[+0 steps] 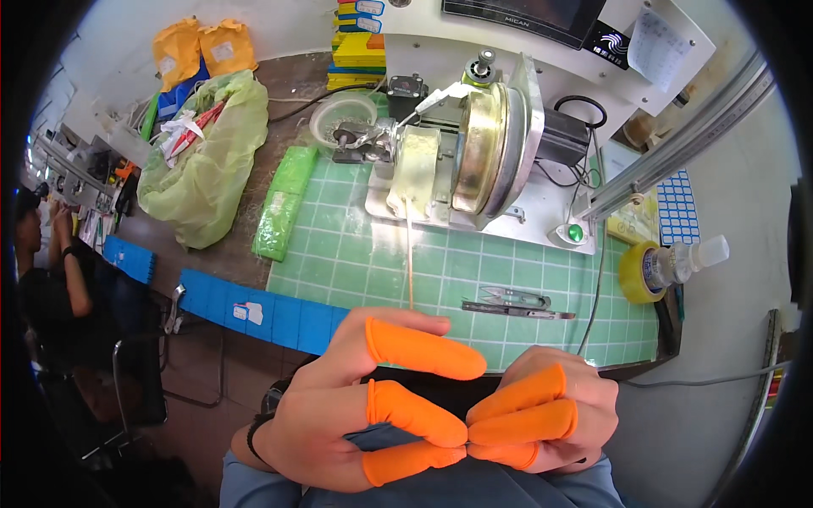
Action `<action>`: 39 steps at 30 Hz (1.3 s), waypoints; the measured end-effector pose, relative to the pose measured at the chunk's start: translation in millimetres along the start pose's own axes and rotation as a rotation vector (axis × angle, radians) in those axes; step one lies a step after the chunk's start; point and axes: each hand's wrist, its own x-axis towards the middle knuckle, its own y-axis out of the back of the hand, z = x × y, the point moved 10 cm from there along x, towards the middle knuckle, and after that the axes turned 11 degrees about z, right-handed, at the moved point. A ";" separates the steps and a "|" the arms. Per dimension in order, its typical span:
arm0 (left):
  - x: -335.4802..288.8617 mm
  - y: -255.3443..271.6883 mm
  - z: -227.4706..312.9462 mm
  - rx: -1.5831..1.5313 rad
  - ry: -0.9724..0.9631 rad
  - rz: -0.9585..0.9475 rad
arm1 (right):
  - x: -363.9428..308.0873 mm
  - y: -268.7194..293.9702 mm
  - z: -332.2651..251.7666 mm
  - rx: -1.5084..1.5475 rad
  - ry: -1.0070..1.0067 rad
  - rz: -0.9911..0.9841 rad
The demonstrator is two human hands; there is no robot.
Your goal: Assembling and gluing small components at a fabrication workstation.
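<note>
Both hands are seen low at the near edge of the tabletop (356, 254), off the green gridded mat. The left hand (339, 415) and the right hand (550, 419) are brought together, orange finger cots worn on the fingers (423, 347) of both. The fingertips are pressed tip to tip at about the middle, pinched, not clenched into fists; whether something tiny is gripped between them cannot be told (nothing is clearly seen there). A dark band is worn on the left wrist.

A thin pale strand (410, 254) is seen hanging from the winding machine (474, 148) at the far side of the mat, running down towards the left index finger; contact cannot be confirmed. Thread snips (512, 296) and a slim metal tool (517, 312) are laid on the mat just beyond the hands, near the right hand, apart from it.

A roll of yellow tape (637, 273) and a small clear bottle (690, 258) are placed at the right edge. A green plastic bag (203, 161) and a flat green packet (284, 203) are set at the left side. Another person (51, 271) is seated well apart at the far left.
</note>
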 end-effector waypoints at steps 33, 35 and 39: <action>-12.5 12.6 2.0 0.062 -0.292 0.107 | 13.3 -4.0 -7.4 -0.188 0.064 -0.054; -15.9 15.2 1.1 0.089 -0.290 0.109 | 4.6 -6.7 -4.6 -0.187 0.105 0.037; -15.0 15.5 6.6 0.091 -0.271 0.159 | 3.5 -5.8 -7.8 -0.187 0.016 0.088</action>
